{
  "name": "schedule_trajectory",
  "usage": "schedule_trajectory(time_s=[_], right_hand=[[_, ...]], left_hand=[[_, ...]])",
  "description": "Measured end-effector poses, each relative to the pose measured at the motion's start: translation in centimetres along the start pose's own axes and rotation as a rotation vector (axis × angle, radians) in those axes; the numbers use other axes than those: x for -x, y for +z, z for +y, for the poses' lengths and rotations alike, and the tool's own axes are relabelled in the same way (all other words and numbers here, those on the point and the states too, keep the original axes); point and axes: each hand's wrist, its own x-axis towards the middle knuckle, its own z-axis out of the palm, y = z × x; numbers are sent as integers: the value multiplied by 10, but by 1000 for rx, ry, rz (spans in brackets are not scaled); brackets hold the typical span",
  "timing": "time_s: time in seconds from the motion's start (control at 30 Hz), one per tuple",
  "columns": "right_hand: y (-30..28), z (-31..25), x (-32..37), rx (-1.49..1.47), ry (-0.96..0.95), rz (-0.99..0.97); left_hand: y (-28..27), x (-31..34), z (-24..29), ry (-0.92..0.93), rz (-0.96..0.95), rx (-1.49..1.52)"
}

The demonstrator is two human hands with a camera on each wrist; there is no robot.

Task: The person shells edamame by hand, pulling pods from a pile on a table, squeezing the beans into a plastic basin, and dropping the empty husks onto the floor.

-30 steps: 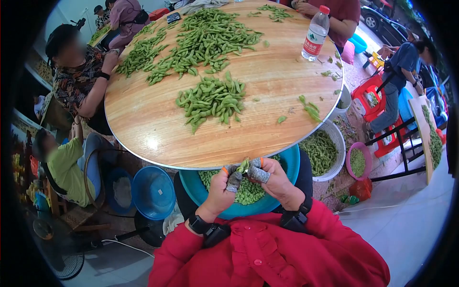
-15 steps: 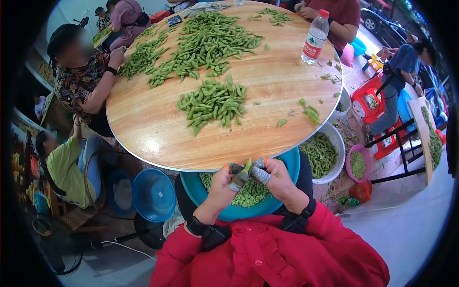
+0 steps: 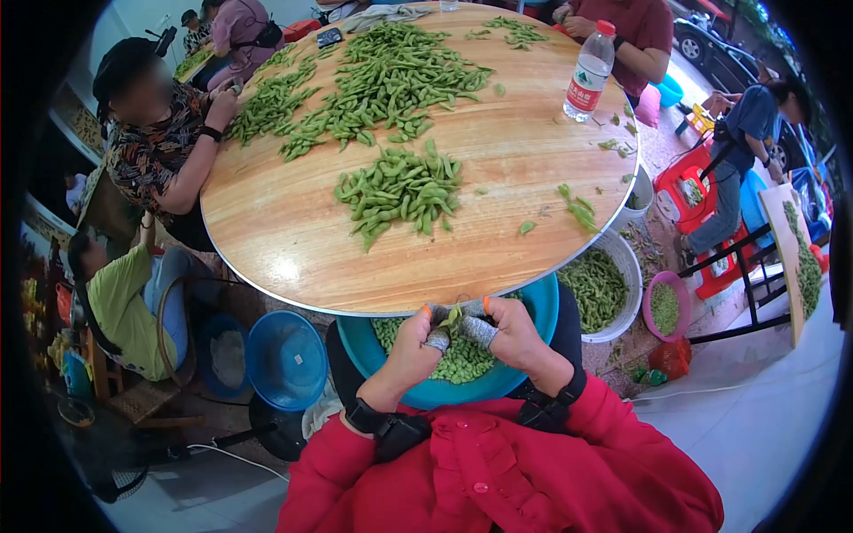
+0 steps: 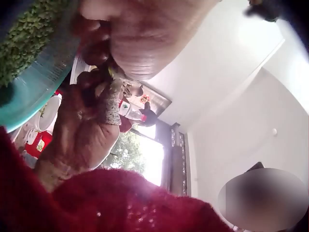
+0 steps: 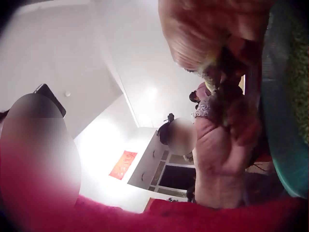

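Both my hands meet over a teal basin point(image 3: 533, 306) of shelled green beans in my lap, just under the round wooden table's point(image 3: 293, 240) near edge. My left hand point(image 3: 426, 333) and right hand point(image 3: 493, 324) wear grey fingertip covers and together pinch one green soybean pod point(image 3: 453, 314). The wrist views show the two hands pressed together from below, next to the basin point(image 4: 26, 96). A small pile of pods point(image 3: 400, 188) lies on the table ahead of me.
A larger heap of pods point(image 3: 382, 75) and a water bottle point(image 3: 588, 71) sit farther back. Other people sit around the table. A white bucket of pods point(image 3: 600, 284), a pink bowl point(image 3: 665, 302) and blue basins point(image 3: 284, 355) stand on the floor.
The pod sits lower between my fingertips than before. My hands have stayed over the basin with only small finger movements.
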Motion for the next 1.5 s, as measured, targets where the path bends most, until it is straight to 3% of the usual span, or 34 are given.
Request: schedule_trajectory(time_s=[0.07,0.17,0.37,0.47,0.57,0.77,0.87,0.97,1.03,1.1,1.2,1.3,1.5], right_hand=[[-1,-4,1,117,-62,16],[-3,-12,2,207,-83,57],[-7,-28,0,412,-56,-160],[-15,-22,-4,236,-42,-199],[-22,-7,-4,253,54,-301],[-6,-21,2,609,-75,-208],[-10,-16,7,674,-100,-170],[-46,-22,16,725,-78,-93],[-86,-40,27,816,151,28],[-126,-35,40,1029,187,223],[-151,-26,59,992,169,508],[-144,-22,62,828,176,554],[-89,-33,31,551,-88,379]], left_hand=[[-2,0,-8,30,-40,-39],[-14,3,29,-174,-44,31],[-15,-3,16,-131,-115,62],[-18,-5,32,-359,-184,311],[-13,-3,35,-319,-217,312],[0,5,-3,-153,-86,167],[3,8,-6,-220,-92,171],[-1,7,14,-166,-115,-201],[-6,-3,31,-61,1,-302],[-13,-25,35,61,155,-484],[-24,-70,46,196,331,-886],[-30,-105,39,98,292,-1136],[-32,-109,27,96,264,-1215]])
